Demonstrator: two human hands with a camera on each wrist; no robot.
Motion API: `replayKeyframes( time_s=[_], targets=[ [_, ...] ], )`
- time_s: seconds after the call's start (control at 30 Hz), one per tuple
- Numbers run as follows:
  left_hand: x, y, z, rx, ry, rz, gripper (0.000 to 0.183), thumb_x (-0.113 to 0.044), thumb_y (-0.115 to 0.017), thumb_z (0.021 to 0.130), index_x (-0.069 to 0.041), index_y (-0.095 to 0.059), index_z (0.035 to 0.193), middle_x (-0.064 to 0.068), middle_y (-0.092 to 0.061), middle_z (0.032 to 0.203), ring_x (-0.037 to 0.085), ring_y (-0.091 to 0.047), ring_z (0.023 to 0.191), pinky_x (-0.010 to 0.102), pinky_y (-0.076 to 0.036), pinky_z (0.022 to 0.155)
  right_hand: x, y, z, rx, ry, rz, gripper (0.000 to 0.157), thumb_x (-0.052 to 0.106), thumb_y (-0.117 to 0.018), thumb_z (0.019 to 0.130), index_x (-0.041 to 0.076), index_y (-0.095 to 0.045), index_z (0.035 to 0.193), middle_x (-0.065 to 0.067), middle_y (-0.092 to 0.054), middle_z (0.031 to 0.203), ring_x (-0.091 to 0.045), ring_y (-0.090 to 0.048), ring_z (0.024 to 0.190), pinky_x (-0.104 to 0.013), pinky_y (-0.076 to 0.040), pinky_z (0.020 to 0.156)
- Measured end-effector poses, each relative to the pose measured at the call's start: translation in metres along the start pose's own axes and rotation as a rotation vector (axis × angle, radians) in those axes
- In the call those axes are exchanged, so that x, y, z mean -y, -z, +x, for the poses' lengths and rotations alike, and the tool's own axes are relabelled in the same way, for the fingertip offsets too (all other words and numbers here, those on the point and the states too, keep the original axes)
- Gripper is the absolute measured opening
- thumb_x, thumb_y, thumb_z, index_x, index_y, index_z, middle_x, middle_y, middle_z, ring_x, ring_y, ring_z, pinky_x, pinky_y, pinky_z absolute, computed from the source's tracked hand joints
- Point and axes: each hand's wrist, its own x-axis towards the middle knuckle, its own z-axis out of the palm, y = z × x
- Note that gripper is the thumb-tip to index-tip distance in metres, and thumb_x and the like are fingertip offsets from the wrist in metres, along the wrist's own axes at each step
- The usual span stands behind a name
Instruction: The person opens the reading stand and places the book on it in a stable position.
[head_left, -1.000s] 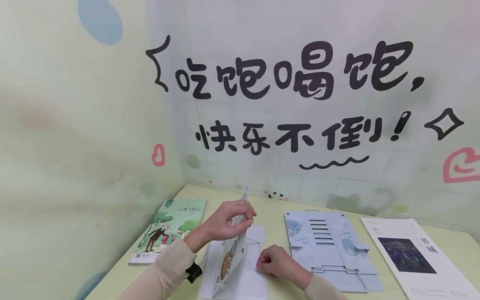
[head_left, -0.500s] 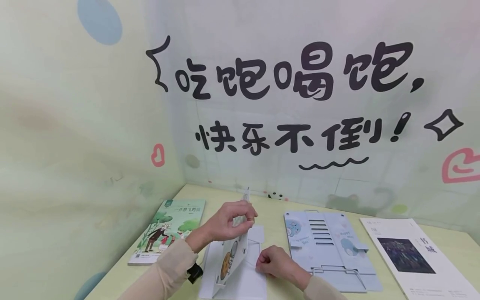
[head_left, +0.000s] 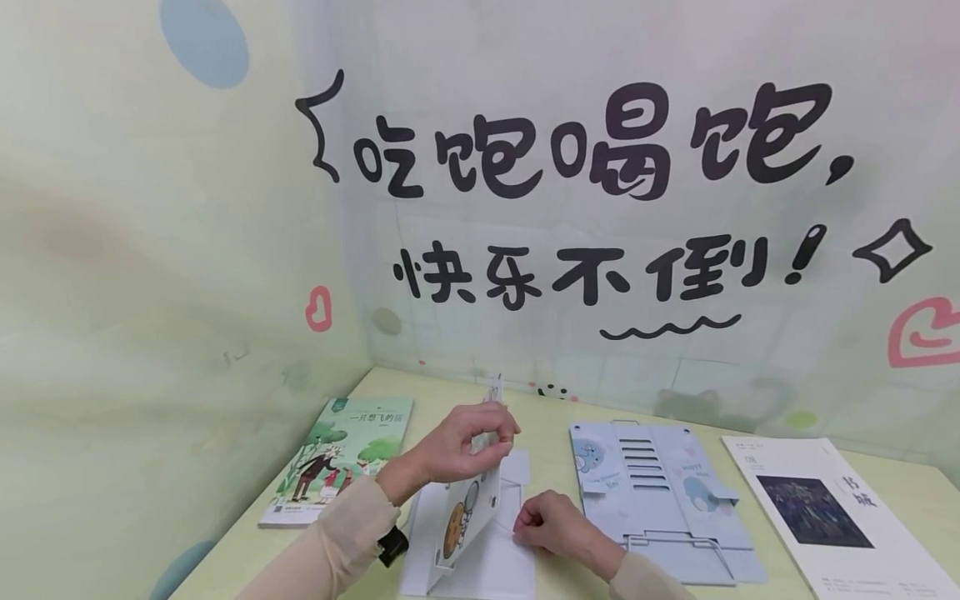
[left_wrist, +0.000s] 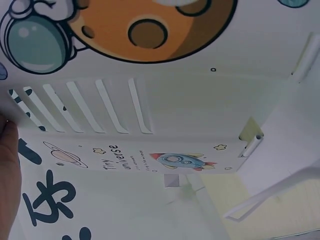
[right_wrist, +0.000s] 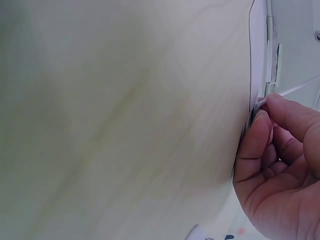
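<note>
A white book stand with cartoon planet prints stands half unfolded at the table's front. Its slotted panel is raised and tilted above the flat base. My left hand grips the panel near its upper part, the fingers curled at its edge. In the left wrist view the row of slots, a rocket print and a white wire support show beneath the panel. At the base's right edge, my right hand pinches a small white part between thumb and index finger; which part is unclear.
A blue book stand lies flat to the right, beside a white book with a dark picture. On the left lies a green picture book. Printed fabric walls border the table behind and at left.
</note>
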Motion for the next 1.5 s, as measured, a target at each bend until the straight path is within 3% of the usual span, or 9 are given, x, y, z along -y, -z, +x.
replayKeyframes(
  time_s=[0.27,0.5,0.63,0.8,0.93,1.1,1.3,1.4,1.5],
  targets=[
    [0.0,0.001,0.002,0.006,0.004,-0.008,0.012,-0.006,-0.056,0.087,-0.012,-0.055,0.077,0.001,-0.065,0.091,0.017,-0.061,0.098,0.034,-0.047,0.094,-0.001,0.001,0.001,-0.001,0.002,-0.002,0.01,0.002,-0.066,0.083,0.006,-0.065,0.074,0.007,-0.051,0.058,-0.006,-0.044,0.051,-0.016,-0.035,0.045],
    [0.004,0.002,0.005,0.01,-0.015,-0.029,0.012,-0.005,-0.057,0.088,-0.011,-0.058,0.078,0.002,-0.066,0.088,0.018,-0.062,0.096,0.036,-0.045,0.098,-0.002,0.004,-0.01,-0.038,0.055,0.013,0.003,0.0,-0.065,0.082,0.001,-0.068,0.081,0.002,-0.058,0.064,-0.005,-0.047,0.053,-0.016,-0.039,0.048],
    [0.005,0.004,0.008,0.004,0.011,-0.078,0.011,-0.004,-0.059,0.088,-0.011,-0.06,0.079,0.003,-0.067,0.089,0.016,-0.063,0.096,0.038,-0.043,0.101,0.001,0.005,-0.024,-0.086,0.066,0.073,0.007,0.001,-0.066,0.081,-0.003,-0.068,0.087,0.0,-0.06,0.069,-0.002,-0.048,0.057,-0.016,-0.04,0.051],
    [0.004,0.006,0.01,-0.056,0.051,-0.159,0.009,-0.003,-0.059,0.089,-0.009,-0.063,0.084,0.008,-0.068,0.091,0.015,-0.064,0.097,0.034,-0.049,0.093,0.019,-0.006,-0.041,-0.106,0.046,0.233,0.013,0.003,-0.066,0.083,-0.005,-0.065,0.094,0.0,-0.058,0.073,-0.004,-0.049,0.06,-0.016,-0.042,0.054],
    [0.007,0.007,0.012,-0.169,0.174,-0.203,0.008,-0.004,-0.057,0.091,-0.005,-0.065,0.093,0.01,-0.068,0.097,0.016,-0.064,0.097,0.032,-0.051,0.09,0.038,-0.022,-0.049,-0.122,0.034,0.354,0.016,0.006,-0.067,0.083,-0.003,-0.061,0.095,0.0,-0.056,0.074,-0.005,-0.05,0.062,-0.016,-0.042,0.055],
    [0.021,0.01,0.012,-0.282,0.447,-0.133,0.018,-0.014,-0.058,0.093,-0.007,-0.064,0.109,0.006,-0.067,0.108,0.018,-0.062,0.101,0.033,-0.05,0.092,0.055,-0.042,-0.048,-0.172,0.034,0.476,0.019,0.01,-0.069,0.082,-0.001,-0.057,0.093,0.001,-0.055,0.074,-0.005,-0.051,0.061,-0.015,-0.043,0.056],
    [0.041,0.006,0.0,-0.237,0.736,-0.105,0.037,-0.022,-0.055,0.095,-0.005,-0.054,0.129,0.012,-0.06,0.125,0.029,-0.057,0.114,0.042,-0.048,0.094,0.063,-0.061,-0.04,-0.228,0.057,0.589,0.024,0.015,-0.068,0.083,-0.003,-0.055,0.092,0.001,-0.055,0.073,-0.004,-0.051,0.058,-0.015,-0.044,0.054],
    [0.047,0.002,-0.005,-0.199,0.798,-0.105,0.04,-0.024,-0.054,0.096,-0.004,-0.053,0.131,0.014,-0.058,0.127,0.03,-0.056,0.116,0.043,-0.046,0.096,0.065,-0.068,-0.037,-0.241,0.054,0.62,0.023,0.015,-0.067,0.083,-0.003,-0.056,0.091,0.001,-0.056,0.072,-0.004,-0.052,0.056,-0.015,-0.044,0.052],
    [0.052,-0.001,-0.006,-0.173,0.799,-0.103,0.039,-0.025,-0.052,0.097,-0.003,-0.054,0.129,0.015,-0.06,0.125,0.029,-0.057,0.113,0.043,-0.047,0.094,0.066,-0.072,-0.035,-0.266,0.046,0.624,0.02,0.014,-0.066,0.084,-0.003,-0.057,0.092,0.0,-0.057,0.072,-0.004,-0.052,0.055,-0.015,-0.044,0.051]
  ],
)
